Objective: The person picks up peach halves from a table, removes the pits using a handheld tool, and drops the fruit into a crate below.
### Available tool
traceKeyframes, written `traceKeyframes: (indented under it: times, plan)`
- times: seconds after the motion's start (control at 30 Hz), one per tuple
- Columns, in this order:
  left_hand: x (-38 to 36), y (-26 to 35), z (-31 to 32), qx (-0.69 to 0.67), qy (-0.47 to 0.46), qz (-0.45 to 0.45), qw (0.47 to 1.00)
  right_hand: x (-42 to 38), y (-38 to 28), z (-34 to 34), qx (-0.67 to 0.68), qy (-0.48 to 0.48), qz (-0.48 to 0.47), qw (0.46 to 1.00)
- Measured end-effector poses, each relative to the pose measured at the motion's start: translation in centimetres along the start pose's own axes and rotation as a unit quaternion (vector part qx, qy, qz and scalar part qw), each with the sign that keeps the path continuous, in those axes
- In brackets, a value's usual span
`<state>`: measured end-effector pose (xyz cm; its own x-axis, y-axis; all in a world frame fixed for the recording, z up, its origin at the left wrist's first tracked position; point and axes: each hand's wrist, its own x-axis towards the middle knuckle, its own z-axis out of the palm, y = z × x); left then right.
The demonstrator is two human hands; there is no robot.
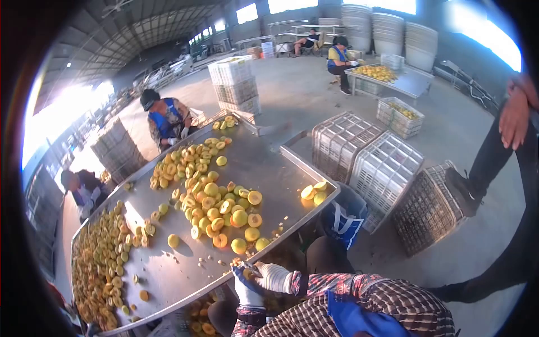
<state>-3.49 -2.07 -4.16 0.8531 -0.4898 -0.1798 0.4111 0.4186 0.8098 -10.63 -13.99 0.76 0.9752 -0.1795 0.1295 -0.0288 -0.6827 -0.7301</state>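
Observation:
Both hands meet at the near edge of a metal table [264,163], close to my body. My left hand [247,289], in a white glove with blue on the fingers, is closed with its fingers curled. My right hand [274,277], in a white knitted glove, is closed against the left one. I cannot tell what is held between them. Just past the table rim is a pile of yellow stone fruit [210,199], some whole and some halved. Small pits are scattered on the metal near my hands. Below the rim, more fruit halves [203,323] show beside my legs.
Darker fruit halves [95,264] cover the table's left end; a few lie at the right corner [313,194]. White crates [387,168] and a blue-and-white bag [343,224] stand right. A person's foot [465,191] rests by a crate [429,208]. Co-workers [167,118] sit across the table.

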Motion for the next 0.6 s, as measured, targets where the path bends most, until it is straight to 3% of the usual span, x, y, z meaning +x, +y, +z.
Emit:
traceKeyframes:
  times: [0.07, 0.1, 0.17, 0.2, 0.23, 0.27, 0.3, 0.33, 0.37, 0.4, 0.43, 0.47, 0.5, 0.53, 0.6]
  plan:
    - [-1.8, 2.4, 4.0, -0.101, 0.075, -0.060, 0.990, -0.4, -0.5, -0.4, 0.174, -0.013, 0.017, 0.985]
    - [-1.3, 2.4, 4.2, -0.099, 0.076, -0.060, 0.990, -0.4, -0.2, -0.4, 0.176, -0.013, 0.018, 0.984]
    - [-0.2, 1.5, 2.6, -0.063, 0.096, 0.022, 0.993, -0.4, 0.7, 0.8, 0.055, 0.025, -0.017, 0.998]
    - [0.6, 1.7, 1.1, -0.059, 0.081, 0.014, 0.995, -0.4, 0.6, 0.7, 0.082, 0.083, -0.041, 0.992]
    - [0.9, 1.4, -0.3, -0.052, 0.134, 0.044, 0.989, -0.4, 1.2, 0.0, 0.070, 0.132, -0.130, 0.980]
    - [-0.3, 3.3, 0.0, -0.060, 0.166, 0.052, 0.983, -0.5, 2.4, 0.0, 0.067, 0.125, -0.078, 0.987]
    - [-1.5, 5.1, -0.2, -0.069, 0.202, 0.066, 0.975, -0.2, 3.0, -0.5, 0.041, 0.136, -0.122, 0.982]
    - [-1.7, 6.2, -2.4, -0.002, 0.192, 0.142, 0.971, -0.9, 1.4, -2.8, 0.087, 0.057, 0.000, 0.995]
    - [-2.2, 7.6, -5.1, 0.074, 0.175, 0.207, 0.960, -1.0, 2.6, -2.8, 0.054, 0.018, 0.018, 0.998]
    - [-3.4, 9.6, -6.3, 0.130, 0.216, 0.207, 0.945, -1.4, 2.9, -3.0, 0.023, -0.013, 0.047, 0.999]
    - [-3.7, 11.0, -9.5, 0.236, 0.226, 0.205, 0.923, -1.7, 2.5, -3.7, 0.018, -0.048, 0.064, 0.997]
    - [-4.2, 12.9, -10.5, 0.510, 0.245, 0.250, 0.786, -1.8, 3.1, -3.3, 0.051, -0.036, 0.056, 0.996]
    - [-4.8, 14.4, -10.5, 0.737, 0.240, 0.259, 0.576, -2.0, 3.5, -2.8, 0.083, -0.027, 0.050, 0.995]
    - [-4.6, 15.0, -10.1, 0.738, 0.257, 0.252, 0.571, -2.0, 3.6, -2.4, 0.162, 0.043, -0.037, 0.985]
    - [-2.5, 15.7, -8.2, 0.707, 0.223, 0.286, 0.608, -1.7, 5.0, -1.9, 0.185, 0.040, -0.020, 0.982]
